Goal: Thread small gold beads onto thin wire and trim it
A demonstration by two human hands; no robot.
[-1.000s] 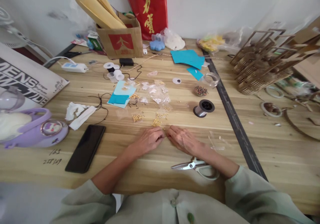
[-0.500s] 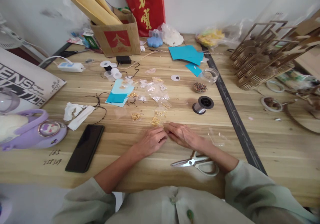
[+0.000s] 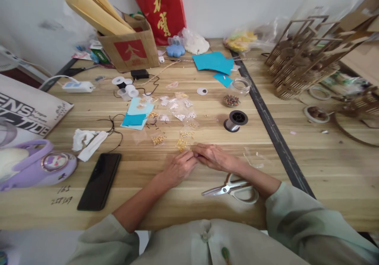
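My left hand (image 3: pixel 181 165) and my right hand (image 3: pixel 213 155) meet at the fingertips over the wooden table. Both are closed in a pinch; whatever lies between the fingers is too small or hidden to name. Just beyond them is a pile of small gold beads or findings (image 3: pixel 181 144), with another gold heap (image 3: pixel 158 139) to its left. Below my right forearm lie scissors (image 3: pixel 226 189) with pale handles, blades pointing left. A spool of thin wire or clear thread (image 3: pixel 236 120) stands past my right hand, near a dish of mixed beads (image 3: pixel 231 100).
A black phone (image 3: pixel 100 181) lies left of my forearm, beside a purple bottle (image 3: pixel 38 162). Small plastic bags (image 3: pixel 180 109) and blue cards (image 3: pixel 134 119) spread across the middle. A cardboard box (image 3: pixel 130 48) stands at the back; wooden baskets (image 3: pixel 291 77) crowd the right.
The view has shifted and tilted slightly, so the table's things sit a little further left. My hands stay together, with the fingertips a bit closer to each other.
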